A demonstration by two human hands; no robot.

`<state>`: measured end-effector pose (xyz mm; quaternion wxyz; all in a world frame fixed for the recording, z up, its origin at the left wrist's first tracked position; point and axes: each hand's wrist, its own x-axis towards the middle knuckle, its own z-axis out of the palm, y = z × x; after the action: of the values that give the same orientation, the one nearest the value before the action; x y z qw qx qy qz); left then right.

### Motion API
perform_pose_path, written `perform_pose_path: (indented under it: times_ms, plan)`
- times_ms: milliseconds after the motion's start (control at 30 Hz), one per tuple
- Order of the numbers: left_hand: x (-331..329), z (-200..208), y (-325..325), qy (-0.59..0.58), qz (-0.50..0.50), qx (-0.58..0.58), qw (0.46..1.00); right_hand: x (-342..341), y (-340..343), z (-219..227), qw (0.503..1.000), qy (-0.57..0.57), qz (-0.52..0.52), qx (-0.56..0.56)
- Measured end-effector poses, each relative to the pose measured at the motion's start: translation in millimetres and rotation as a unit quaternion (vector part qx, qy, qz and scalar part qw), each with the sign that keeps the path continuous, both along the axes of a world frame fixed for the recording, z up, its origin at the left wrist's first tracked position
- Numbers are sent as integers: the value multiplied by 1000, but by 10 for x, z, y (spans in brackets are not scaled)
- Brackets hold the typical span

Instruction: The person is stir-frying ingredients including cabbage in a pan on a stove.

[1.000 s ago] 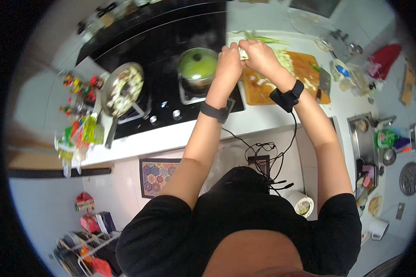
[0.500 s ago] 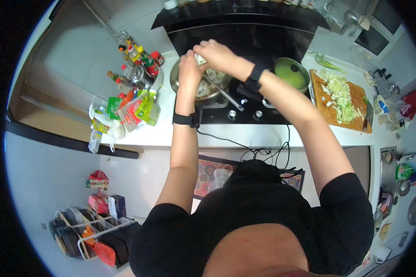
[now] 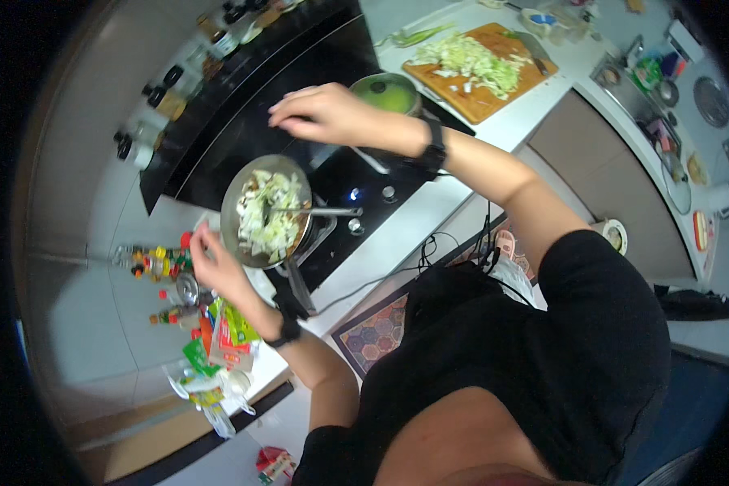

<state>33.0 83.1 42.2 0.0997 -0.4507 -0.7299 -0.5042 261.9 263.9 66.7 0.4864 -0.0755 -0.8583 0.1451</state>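
A frying pan point(image 3: 228, 206) on the left burner holds chopped pale-green cabbage point(image 3: 269, 227) with some brown bits. A metal utensil point(image 3: 324, 211) rests in it, its head buried in the cabbage and its handle pointing right over the rim. My left hand point(image 3: 217, 263) hovers by the pan's left rim, thumb and fingers apart, nothing visible in it. Beyond the pan's upper right side, my right hand point(image 3: 320, 116) hangs over the stove, fingers bent loosely, thumb apart, holding nothing visible. A green pot point(image 3: 386, 95) stands behind my right wrist.
On the right counter lies a wooden cutting board point(image 3: 470, 104) with more chopped cabbage and a knife point(image 3: 533, 53). Sauce bottles point(image 3: 158, 263) and packets point(image 3: 233, 324) crowd the left counter. Spice jars point(image 3: 166, 104) line the ledge behind the black stove point(image 3: 356, 251). A cable point(image 3: 364, 285) hangs near the counter edge.
My hands were together over the pan around something whitish; now they are apart on either side of it. That whitish thing no longer shows in them. The view has turned.
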Motion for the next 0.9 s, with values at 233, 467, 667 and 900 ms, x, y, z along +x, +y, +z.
perform_pose_path:
  times_ms: [233, 467, 667, 900]
  plan:
    - [2088, 87, -109, 91, -280, 117, 948, 2655, 131, -1015, 918, -109, -274, -265]
    - [3768, -500, 752, -43, -460, -75, 884, 4244, 764, -2316, 769, -186, -266, -551]
    - [4796, -1479, 2169, -190, -346, -60, 917, 4713, 1624, -2638, 791, -173, -276, -519]
    - [5032, -1958, 3988, -236, -121, -78, 961, 4541, 2486, -2827, 839, -126, -377, -372]
